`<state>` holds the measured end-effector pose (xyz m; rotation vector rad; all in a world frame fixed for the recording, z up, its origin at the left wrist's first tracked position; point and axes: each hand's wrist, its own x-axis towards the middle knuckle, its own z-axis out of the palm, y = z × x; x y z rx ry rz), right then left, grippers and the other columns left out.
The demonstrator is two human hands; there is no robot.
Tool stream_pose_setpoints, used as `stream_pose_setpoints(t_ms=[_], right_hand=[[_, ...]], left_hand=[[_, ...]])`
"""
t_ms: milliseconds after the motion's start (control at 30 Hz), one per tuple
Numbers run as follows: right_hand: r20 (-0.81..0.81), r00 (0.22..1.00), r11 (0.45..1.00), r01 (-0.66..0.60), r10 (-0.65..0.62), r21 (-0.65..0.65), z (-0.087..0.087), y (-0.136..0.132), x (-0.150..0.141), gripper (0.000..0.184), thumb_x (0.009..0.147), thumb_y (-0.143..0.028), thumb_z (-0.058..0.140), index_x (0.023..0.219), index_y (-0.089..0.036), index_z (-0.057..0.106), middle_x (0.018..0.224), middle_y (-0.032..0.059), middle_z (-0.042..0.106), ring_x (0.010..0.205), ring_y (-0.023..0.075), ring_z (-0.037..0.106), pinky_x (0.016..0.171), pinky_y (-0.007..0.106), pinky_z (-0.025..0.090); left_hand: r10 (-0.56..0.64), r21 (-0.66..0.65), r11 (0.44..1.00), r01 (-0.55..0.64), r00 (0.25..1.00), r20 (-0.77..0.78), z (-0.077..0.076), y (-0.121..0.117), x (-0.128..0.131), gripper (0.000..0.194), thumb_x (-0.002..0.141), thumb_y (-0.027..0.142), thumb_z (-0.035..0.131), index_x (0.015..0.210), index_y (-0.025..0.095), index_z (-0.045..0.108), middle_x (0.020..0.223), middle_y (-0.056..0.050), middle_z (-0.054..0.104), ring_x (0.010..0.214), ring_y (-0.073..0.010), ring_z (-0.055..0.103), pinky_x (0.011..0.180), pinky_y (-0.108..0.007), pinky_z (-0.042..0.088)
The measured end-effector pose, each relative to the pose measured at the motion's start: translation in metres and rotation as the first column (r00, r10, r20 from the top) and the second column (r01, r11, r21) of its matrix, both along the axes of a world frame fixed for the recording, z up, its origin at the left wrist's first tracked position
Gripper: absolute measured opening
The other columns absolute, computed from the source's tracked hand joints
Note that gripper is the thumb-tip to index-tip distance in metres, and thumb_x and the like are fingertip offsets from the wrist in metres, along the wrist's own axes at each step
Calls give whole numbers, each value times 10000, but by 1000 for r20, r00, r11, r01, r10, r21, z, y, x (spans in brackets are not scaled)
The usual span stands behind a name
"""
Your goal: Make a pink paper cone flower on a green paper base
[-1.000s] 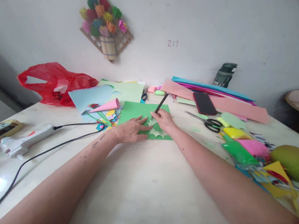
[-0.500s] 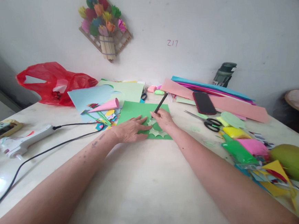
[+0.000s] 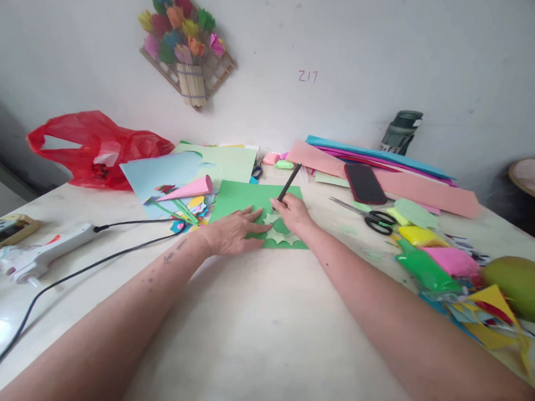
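Note:
A sheet of green paper lies flat on the white table, below both hands. On its right part rests a pale green paper cutout with a scalloped edge and an opening in the middle. My left hand is spread flat over the sheet, its fingertips at the cutout's left side. A black pen or pencil stands tilted in the closed fingers of my right hand, just above the cutout. The tip of this pen is partly hidden by the fingers.
Left are a hot glue gun with its cord, a pink paper cone, paper scraps and a red plastic bag. Right are black-handled scissors, a phone, coloured paper sheets and bright clay packs.
The black pen has shifted very slightly along the cutout's upper edge with my right hand. My left hand stays flat in the same place.

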<state>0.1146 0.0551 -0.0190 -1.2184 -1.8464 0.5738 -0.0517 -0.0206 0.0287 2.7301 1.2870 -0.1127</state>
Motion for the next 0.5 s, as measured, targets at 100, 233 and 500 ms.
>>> stream_pose_setpoints(t_ms=[100, 233, 500], right_hand=[[10, 1000, 1000, 15, -15, 6, -1, 1, 0, 191, 788, -301, 510, 683, -155, 573, 717, 39, 588, 679, 137, 552, 627, 244, 418], [2, 1000, 1000, 26, -26, 13, -2, 3, 0, 188, 787, -300, 511, 681, -158, 573, 708, 36, 589, 668, 137, 551, 618, 245, 419], [-19, 998, 999, 53, -53, -5, -1, 2, 0, 178, 779, -297, 514, 678, -162, 570, 660, 20, 573, 623, 131, 532, 576, 237, 404]], left_hand=[[0, -1, 1000, 0, 1000, 4, 0, 0, 0, 472, 862, 450, 340, 1293, 265, 390, 1442, -69, 187, 1306, -313, 170, 1032, -436, 183], [-9, 14, 1000, 9, 1000, 0, -2, 1, -1, 475, 862, 460, 327, 1297, 277, 383, 1439, -57, 209, 1305, -304, 181, 1033, -424, 188], [5, -7, 1000, -5, 1000, -9, 0, 0, 0, 489, 862, 474, 312, 1307, 281, 366, 1445, -62, 185, 1309, -305, 161, 1033, -423, 176]])
